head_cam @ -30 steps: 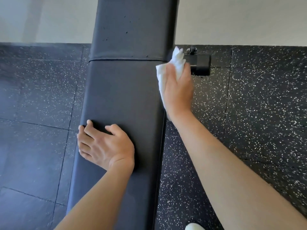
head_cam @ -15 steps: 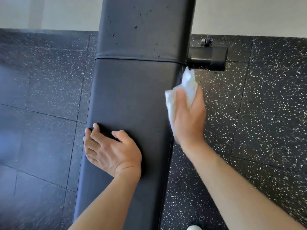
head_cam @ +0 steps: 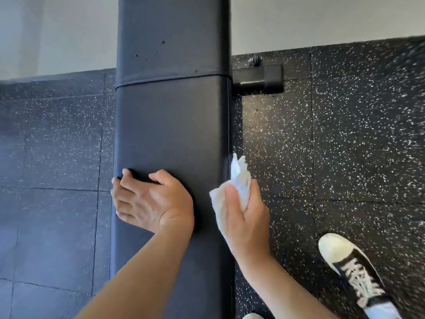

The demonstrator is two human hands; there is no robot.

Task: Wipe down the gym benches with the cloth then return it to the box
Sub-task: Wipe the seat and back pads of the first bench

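A long black gym bench (head_cam: 171, 134) runs up the middle of the view. It has two pads that meet at a seam, and the far pad has small marks on it. The bench stands on a dark rubber floor (head_cam: 345, 146) with white specks.

The left hand (head_cam: 150, 200) lies on top of the bench, on the near pad. Its fingers (head_cam: 124, 195) bend over the left edge of the bench and grip that edge. The thumb rests on the top of the pad.

The right hand (head_cam: 245, 217) is at the right edge of the bench, across from the left hand. Its fingers are curled round a white cloth (head_cam: 239, 178) and hold it tight. The cloth is bunched up. It sticks out above the hand and lies against the right side of the bench.

A black metal foot (head_cam: 258, 78) of the bench pokes out to the right, near the seam, far past the cloth.

To the right of the bench, close to the bottom of the view, a black and white shoe (head_cam: 351, 270) with white laces stands on the floor. A pale wall (head_cam: 322, 19) rises behind the far end of the bench.
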